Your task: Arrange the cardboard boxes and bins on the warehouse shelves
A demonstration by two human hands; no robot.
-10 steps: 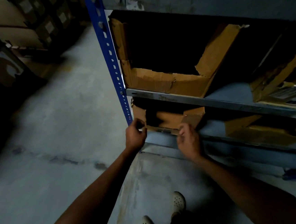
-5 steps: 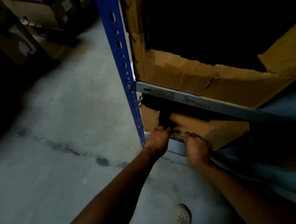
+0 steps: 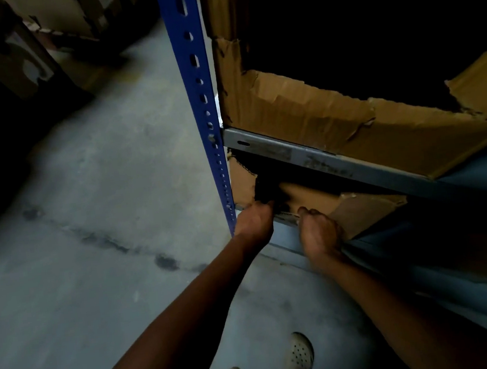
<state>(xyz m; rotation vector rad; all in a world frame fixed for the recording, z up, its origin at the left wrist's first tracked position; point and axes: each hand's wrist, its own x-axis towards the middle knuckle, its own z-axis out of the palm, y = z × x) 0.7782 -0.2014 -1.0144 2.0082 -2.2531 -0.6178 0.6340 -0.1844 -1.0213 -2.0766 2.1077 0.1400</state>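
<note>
A torn, open-fronted cardboard box (image 3: pixel 312 198) sits on a low shelf, just right of the blue upright. My left hand (image 3: pixel 253 222) grips its front edge at the left corner, fingers curled into the dark opening. My right hand (image 3: pixel 319 230) grips the same front edge a little to the right, beside a hanging flap (image 3: pixel 366 211). On the shelf above stands a larger torn cardboard box (image 3: pixel 318 111) with a ragged front wall and a dark inside.
The blue perforated upright (image 3: pixel 198 99) stands hard against my left hand. A grey shelf beam (image 3: pixel 323 158) runs just above the low box. More cardboard boxes (image 3: pixel 16 57) are stacked across the aisle at upper left. My feet (image 3: pixel 300 354) stand on the concrete floor (image 3: pixel 92 228).
I have leaned in closer and lower to the shelf. Both hands have moved from touching the low box's flaps to gripping its front edge; the flap at the right now hangs further out.
</note>
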